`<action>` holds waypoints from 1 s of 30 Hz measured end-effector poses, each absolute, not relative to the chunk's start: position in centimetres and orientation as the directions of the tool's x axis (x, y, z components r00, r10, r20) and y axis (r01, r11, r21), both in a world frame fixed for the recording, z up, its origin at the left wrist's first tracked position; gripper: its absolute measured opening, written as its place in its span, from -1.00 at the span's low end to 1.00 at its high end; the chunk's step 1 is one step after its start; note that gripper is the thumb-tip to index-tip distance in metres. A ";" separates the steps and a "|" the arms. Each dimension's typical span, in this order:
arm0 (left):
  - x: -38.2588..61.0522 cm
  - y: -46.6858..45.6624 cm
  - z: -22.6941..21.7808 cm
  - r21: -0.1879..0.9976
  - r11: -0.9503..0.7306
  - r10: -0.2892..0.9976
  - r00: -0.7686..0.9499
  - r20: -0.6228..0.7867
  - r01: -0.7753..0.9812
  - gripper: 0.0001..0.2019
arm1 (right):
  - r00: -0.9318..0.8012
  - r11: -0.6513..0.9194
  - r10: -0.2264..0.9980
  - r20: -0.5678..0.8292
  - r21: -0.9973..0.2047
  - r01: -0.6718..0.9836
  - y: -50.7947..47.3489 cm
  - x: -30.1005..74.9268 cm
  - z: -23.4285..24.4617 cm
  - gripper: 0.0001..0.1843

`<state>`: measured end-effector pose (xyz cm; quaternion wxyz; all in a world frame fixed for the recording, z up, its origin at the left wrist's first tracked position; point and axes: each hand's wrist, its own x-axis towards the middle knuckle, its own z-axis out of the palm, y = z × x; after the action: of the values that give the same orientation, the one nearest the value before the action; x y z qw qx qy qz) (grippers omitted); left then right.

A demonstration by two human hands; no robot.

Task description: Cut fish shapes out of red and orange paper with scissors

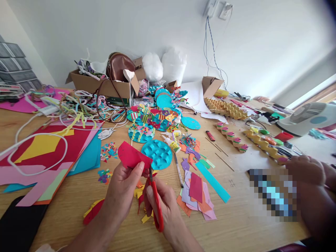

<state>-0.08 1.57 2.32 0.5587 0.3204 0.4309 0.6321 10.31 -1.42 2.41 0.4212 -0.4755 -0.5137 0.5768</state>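
My left hand (pixel 123 185) pinches a piece of red paper (pixel 132 156) and holds it up above the wooden table (pixel 236 224). My right hand (pixel 162 206) is closed round red-handled scissors (pixel 156 204). Their blades meet the lower right edge of the red paper. Yellow and red paper offcuts (pixel 139 196) lie on the table just under both hands. A teal paper disc with a scalloped pattern (pixel 156 153) sits right behind the red paper.
Stacked coloured paper sheets (pixel 47 154) lie at the left, and paper scraps (pixel 196 192) and a pen (pixel 178 170) at the right. Cardboard boxes (pixel 105 85) and decorated teal discs (pixel 154 119) crowd the back. Another person's hands (pixel 312 185) rest at the right edge.
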 end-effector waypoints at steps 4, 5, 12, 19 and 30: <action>-0.1 1.5 2.3 0.910 -0.004 0.982 -0.175 -0.076 -0.415 -0.94 | -0.195 -0.112 0.975 -0.110 -0.994 0.002 -1.4 10.3 2.4 -0.59; -0.1 1.5 2.4 0.913 -0.005 0.982 -0.176 -0.073 -0.409 -0.93 | -0.197 -0.117 0.974 -0.115 -0.993 0.001 -1.4 10.3 2.4 -0.59; 0.0 1.5 2.5 0.918 0.002 0.983 -0.166 -0.074 -0.396 -0.94 | -0.199 -0.133 0.972 -0.129 -0.991 -0.005 -1.5 10.4 2.4 -0.56; -0.2 1.5 2.3 0.925 0.008 0.984 -0.163 -0.076 -0.380 -0.94 | -0.188 -0.153 0.971 -0.150 -0.988 -0.001 -1.4 10.3 2.1 -0.49; -0.4 1.5 2.2 0.929 0.014 0.984 -0.162 -0.079 -0.369 -0.91 | -0.179 -0.164 0.970 -0.167 -0.986 0.031 -1.5 10.5 1.8 -0.43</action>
<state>-0.43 1.54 2.19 0.5504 0.3404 0.4516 0.6142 10.54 -1.54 1.77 0.4052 -0.4966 -0.5038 0.5792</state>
